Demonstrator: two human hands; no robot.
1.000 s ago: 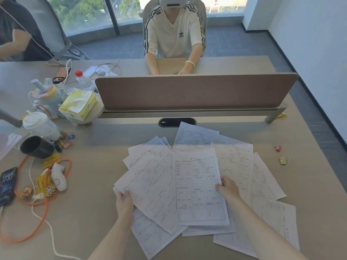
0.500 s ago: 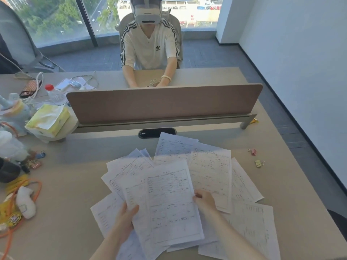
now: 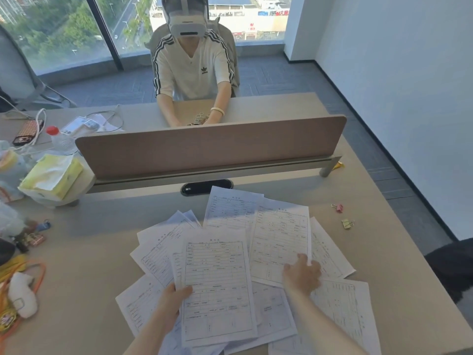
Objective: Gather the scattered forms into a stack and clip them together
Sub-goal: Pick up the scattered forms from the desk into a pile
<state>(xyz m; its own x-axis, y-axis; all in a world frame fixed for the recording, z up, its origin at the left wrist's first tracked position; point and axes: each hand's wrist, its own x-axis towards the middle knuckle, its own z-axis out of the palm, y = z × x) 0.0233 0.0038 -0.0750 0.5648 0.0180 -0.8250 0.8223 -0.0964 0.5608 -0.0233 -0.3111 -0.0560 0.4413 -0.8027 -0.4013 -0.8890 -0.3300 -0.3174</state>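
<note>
Head view: the forms (image 3: 279,242) lie fanned and overlapping on the table (image 3: 84,252), near its front edge. The left hand (image 3: 170,302) grips a few forms by their left edge, thumb on top, fingers hidden beneath. The right hand (image 3: 302,276) rests on another form to the right, fingers bent at its right edge. Two clips (image 3: 347,223) lie apart, right of the papers.
</note>
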